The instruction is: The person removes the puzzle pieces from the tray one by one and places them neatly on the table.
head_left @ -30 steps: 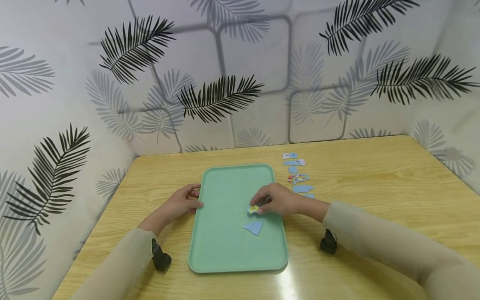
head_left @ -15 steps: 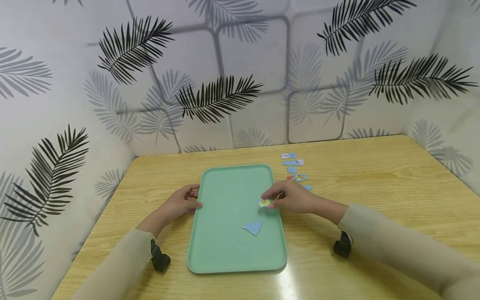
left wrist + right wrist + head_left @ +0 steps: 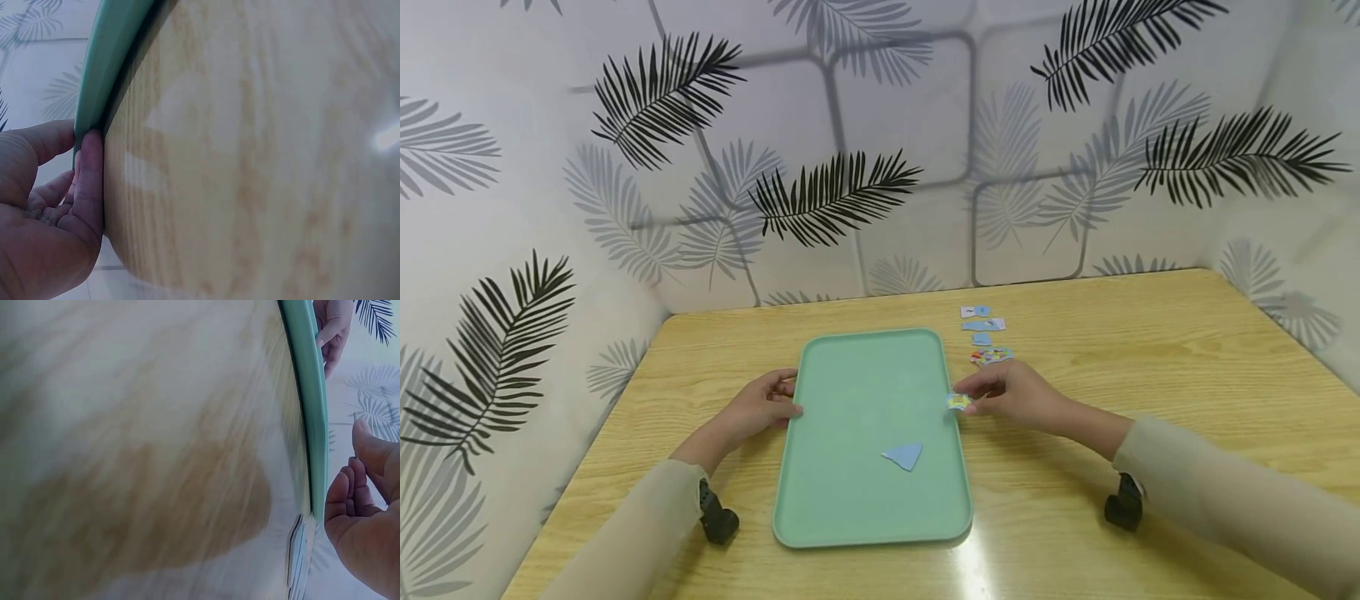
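At the tray's right rim my right hand (image 3: 1011, 398) pinches a small puzzle piece (image 3: 957, 402) printed in yellow and light blue. In the right wrist view, only a thin edge of that piece shows by the thumb (image 3: 365, 434). My left hand (image 3: 760, 408) grips the left rim of a green tray (image 3: 857, 375). The left wrist view has the thumb on one side of the rim and the fingers (image 3: 90, 175) on the other. One plain light blue puzzle piece (image 3: 906, 456), roughly triangular, lies on the tray's lower right part.
Beyond my right hand, several puzzle pieces lie in a column on the wooden table (image 3: 1112, 350). Among them are a multicoloured piece (image 3: 992, 356), a small blue piece (image 3: 981, 339) and a longer blue-white strip (image 3: 982, 324). A leaf-patterned wall (image 3: 917, 108) stands behind the table.
My right hand has carried the yellow and blue piece rightward and slightly away, from the tray's middle to its right rim. The left hand keeps its hold on the tray.
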The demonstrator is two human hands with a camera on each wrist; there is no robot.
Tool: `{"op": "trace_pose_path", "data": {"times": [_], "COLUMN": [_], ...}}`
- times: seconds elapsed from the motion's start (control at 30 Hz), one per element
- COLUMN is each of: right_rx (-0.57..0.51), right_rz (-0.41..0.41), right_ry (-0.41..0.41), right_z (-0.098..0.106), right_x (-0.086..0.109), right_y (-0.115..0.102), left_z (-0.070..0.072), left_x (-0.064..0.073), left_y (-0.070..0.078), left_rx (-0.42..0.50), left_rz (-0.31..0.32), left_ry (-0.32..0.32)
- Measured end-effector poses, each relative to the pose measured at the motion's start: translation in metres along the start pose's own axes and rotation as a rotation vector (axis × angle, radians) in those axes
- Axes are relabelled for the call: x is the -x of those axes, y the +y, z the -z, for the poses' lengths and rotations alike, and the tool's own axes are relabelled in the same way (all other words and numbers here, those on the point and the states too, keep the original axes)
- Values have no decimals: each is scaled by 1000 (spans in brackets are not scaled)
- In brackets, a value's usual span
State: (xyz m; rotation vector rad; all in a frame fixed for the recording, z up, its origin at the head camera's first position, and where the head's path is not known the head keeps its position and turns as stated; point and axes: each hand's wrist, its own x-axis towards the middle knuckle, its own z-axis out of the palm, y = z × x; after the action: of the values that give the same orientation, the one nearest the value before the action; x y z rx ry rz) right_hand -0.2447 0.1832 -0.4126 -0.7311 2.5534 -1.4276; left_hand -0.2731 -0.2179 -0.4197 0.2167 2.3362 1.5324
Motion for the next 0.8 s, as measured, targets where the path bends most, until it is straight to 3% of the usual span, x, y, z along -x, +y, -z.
{"op": "trace_pose_path", "data": {"times": [0.53, 0.8], "right_rx": [20, 86], "right_rz": [-64, -88], "right_ry": [50, 61], "right_z": [22, 29], "right_x": [34, 47], "right_y": [13, 17], "left_z": [1, 0], "left_x": [0, 1], "left_y": [-1, 3], "left_rx": [5, 7], "left_rz": [-2, -1], "left_ry": [-16, -18]}}
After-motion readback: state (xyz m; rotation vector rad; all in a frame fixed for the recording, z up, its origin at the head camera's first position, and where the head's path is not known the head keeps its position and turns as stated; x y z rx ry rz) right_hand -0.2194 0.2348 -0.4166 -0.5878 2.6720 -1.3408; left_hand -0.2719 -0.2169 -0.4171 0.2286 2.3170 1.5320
